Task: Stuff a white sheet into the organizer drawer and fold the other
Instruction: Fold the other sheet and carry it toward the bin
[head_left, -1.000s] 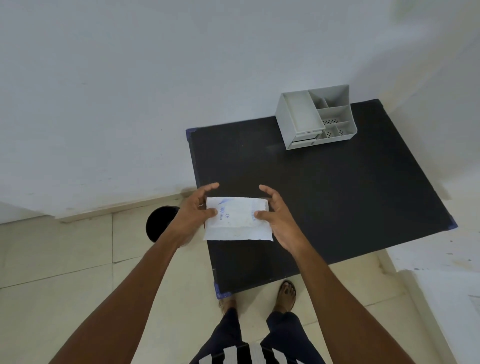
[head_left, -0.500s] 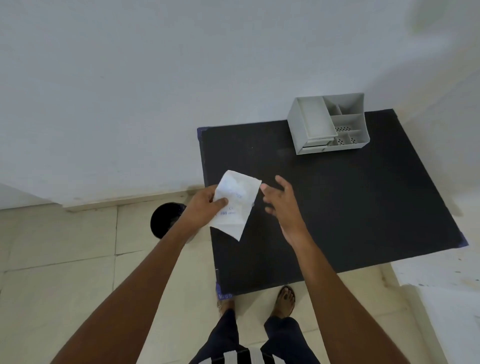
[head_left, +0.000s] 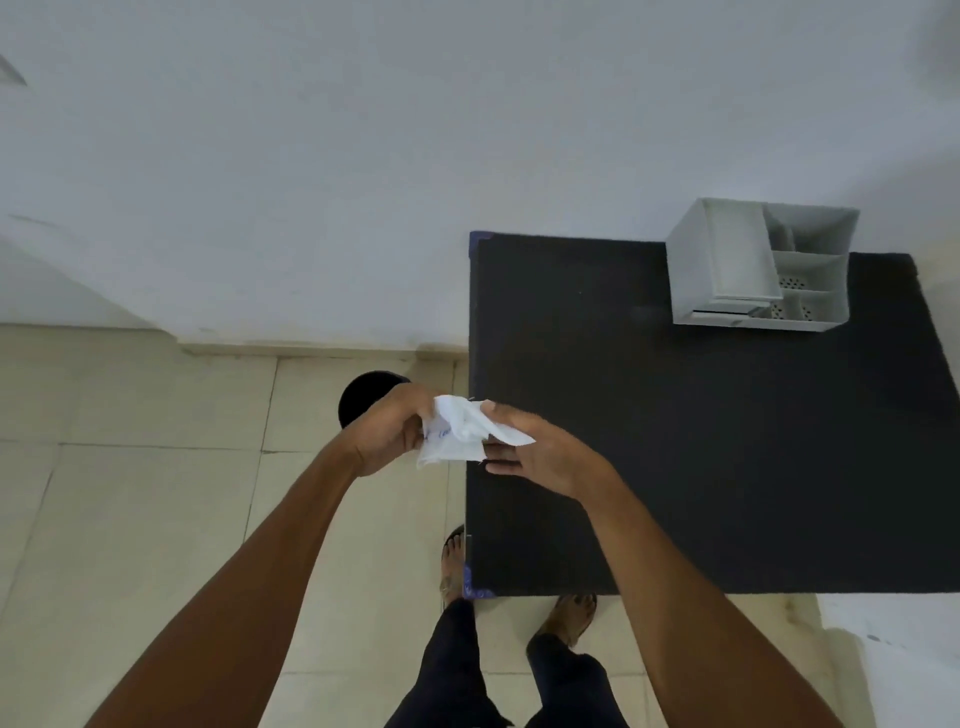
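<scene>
A white sheet (head_left: 462, 434) with small blue print hangs crumpled in the air at the black table's (head_left: 727, 441) left edge. My left hand (head_left: 387, 434) grips its left side. My right hand (head_left: 540, 449) pinches its upper right part with thumb and fingers. The grey organizer (head_left: 761, 265) stands at the table's far side against the wall, with several open top compartments and a drawer at its front, slightly ajar. No second sheet is in view.
A round black bin (head_left: 366, 397) stands on the tiled floor just left of the table, partly behind my left hand. A white wall runs behind the table. My feet (head_left: 454, 566) stand at the table's near left corner.
The sheet went from flat on the table to lifted by my left hand, and now both hands hold it, bunched up, farther left at the table's edge. The view has shifted left.
</scene>
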